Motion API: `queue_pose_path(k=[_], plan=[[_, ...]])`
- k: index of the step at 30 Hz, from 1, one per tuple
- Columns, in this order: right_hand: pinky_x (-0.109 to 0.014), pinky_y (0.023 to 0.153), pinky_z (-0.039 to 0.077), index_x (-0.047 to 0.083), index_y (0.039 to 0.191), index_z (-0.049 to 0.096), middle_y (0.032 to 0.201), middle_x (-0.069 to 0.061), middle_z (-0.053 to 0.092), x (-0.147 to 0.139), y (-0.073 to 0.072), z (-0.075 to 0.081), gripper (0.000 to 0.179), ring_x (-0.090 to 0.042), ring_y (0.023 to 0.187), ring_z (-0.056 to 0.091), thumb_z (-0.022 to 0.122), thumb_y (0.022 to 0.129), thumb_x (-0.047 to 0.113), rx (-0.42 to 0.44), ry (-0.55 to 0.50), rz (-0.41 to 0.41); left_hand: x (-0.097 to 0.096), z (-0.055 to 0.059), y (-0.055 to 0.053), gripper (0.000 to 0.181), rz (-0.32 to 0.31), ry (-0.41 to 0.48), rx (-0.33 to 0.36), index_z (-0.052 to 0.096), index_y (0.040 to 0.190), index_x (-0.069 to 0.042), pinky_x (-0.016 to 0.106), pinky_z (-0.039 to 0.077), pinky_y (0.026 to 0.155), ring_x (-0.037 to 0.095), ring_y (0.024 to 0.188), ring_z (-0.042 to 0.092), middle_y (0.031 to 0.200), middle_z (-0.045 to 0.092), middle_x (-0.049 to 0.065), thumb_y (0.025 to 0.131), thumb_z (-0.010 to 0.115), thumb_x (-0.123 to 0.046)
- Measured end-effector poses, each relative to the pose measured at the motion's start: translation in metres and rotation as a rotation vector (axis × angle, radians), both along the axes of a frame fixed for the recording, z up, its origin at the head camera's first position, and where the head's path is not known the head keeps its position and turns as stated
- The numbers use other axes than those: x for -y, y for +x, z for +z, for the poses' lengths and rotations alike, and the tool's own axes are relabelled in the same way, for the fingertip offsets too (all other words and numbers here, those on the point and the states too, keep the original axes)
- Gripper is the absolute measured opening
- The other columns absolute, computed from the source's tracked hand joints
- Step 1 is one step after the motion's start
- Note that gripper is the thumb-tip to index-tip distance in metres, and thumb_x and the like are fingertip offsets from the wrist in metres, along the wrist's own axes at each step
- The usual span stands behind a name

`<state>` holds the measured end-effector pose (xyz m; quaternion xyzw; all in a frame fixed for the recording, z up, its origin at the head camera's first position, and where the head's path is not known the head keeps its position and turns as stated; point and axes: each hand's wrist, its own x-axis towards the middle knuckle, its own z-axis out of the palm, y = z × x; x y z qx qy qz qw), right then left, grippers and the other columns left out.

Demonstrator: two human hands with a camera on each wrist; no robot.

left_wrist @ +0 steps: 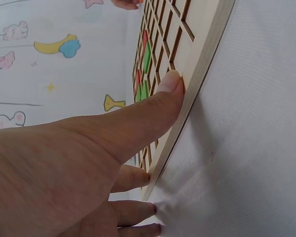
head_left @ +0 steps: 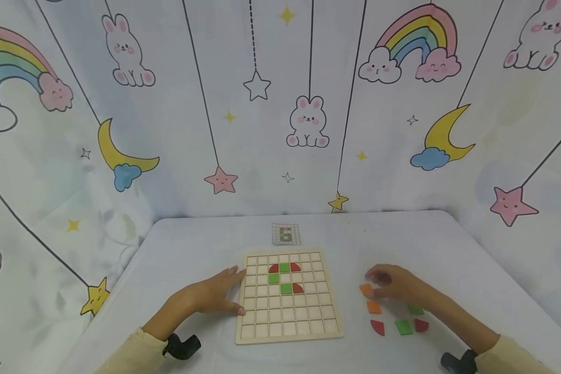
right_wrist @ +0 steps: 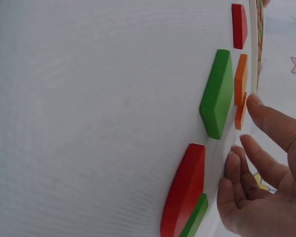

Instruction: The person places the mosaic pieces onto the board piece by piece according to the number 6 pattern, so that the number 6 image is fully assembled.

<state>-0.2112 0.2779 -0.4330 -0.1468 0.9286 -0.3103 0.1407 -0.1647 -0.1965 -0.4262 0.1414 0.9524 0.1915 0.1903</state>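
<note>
Green tiles (head_left: 403,327): 5 | red tiles (head_left: 377,328): 5 | orange tiles (head_left: 374,307): 2

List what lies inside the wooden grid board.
Three green squares and three red quarter-circles sit in the wooden grid board; whatever lies beneath those pieces is covered and cannot be seen.

Wooden grid board (head_left: 288,314) lies flat before you, your left hand (head_left: 217,293) touching its left rim; three green squares (head_left: 286,288) and three red quarter-rounds (head_left: 298,289) sit in its farther cells. Two orange tiles (head_left: 374,308) lie by your right hand (head_left: 399,281), the farther skewed; thumb contact hard to tell. Loose red pieces (head_left: 377,327) and green pieces (head_left: 404,327) lie nearby.
</note>
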Motion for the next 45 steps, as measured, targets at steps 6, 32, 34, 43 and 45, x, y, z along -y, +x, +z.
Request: queue_pose_path(k=[6, 32, 34, 43, 45], plan=[[-0.058, 0.109, 0.051, 0.009, 0.118, 0.071, 0.121, -0.005, 0.071, 0.001, 0.003, 0.000, 0.040, -0.030, 0.118, 0.064, 0.088, 0.086, 0.026, -0.005, 0.010, 0.015, 0.000, 0.000, 0.000, 0.104, -0.002, 0.002, 0.000, 0.034, 0.165, -0.007, 0.060, 0.028, 0.127, 0.043, 0.159, 0.025, 0.171, 0.027, 0.026, 0.086, 0.085, -0.053], [-0.049, 0.100, 0.059, 0.016, 0.108, 0.073, 0.108, 0.005, 0.072, 0.009, 0.007, -0.007, 0.018, -0.018, 0.104, 0.064, 0.081, 0.092, 0.015, -0.068, 0.011, -0.012, 0.001, 0.000, 0.000, 0.105, -0.001, 0.012, 0.007, 0.033, 0.166, -0.008, 0.060, 0.027, 0.127, 0.042, 0.160, 0.024, 0.172, 0.025, 0.025, 0.086, 0.084, -0.053], [-0.048, 0.099, 0.060, 0.017, 0.107, 0.073, 0.107, 0.005, 0.072, 0.011, 0.005, -0.007, 0.016, -0.017, 0.103, 0.065, 0.080, 0.093, 0.015, -0.091, 0.017, 0.003, 0.001, 0.001, 0.000, 0.105, 0.001, 0.012, 0.008, 0.033, 0.166, -0.009, 0.060, 0.027, 0.127, 0.042, 0.160, 0.024, 0.172, 0.025, 0.025, 0.086, 0.084, -0.053], [-0.044, 0.094, 0.060, 0.014, 0.108, 0.073, 0.103, 0.005, 0.072, 0.033, -0.004, -0.002, 0.015, -0.016, 0.101, 0.065, 0.079, 0.095, 0.018, -0.167, 0.003, 0.068, 0.001, -0.001, 0.000, 0.106, 0.005, 0.005, 0.011, 0.033, 0.166, -0.010, 0.060, 0.027, 0.127, 0.041, 0.160, 0.024, 0.172, 0.025, 0.023, 0.085, 0.084, -0.055], [-0.040, 0.092, 0.060, 0.014, 0.107, 0.074, 0.102, 0.006, 0.072, 0.043, -0.006, 0.000, 0.014, -0.015, 0.099, 0.064, 0.079, 0.094, 0.016, -0.191, 0.003, 0.075, 0.001, -0.001, 0.000, 0.106, 0.008, 0.001, 0.012, 0.033, 0.166, -0.011, 0.060, 0.027, 0.127, 0.041, 0.160, 0.024, 0.172, 0.025, 0.023, 0.085, 0.084, -0.055]])
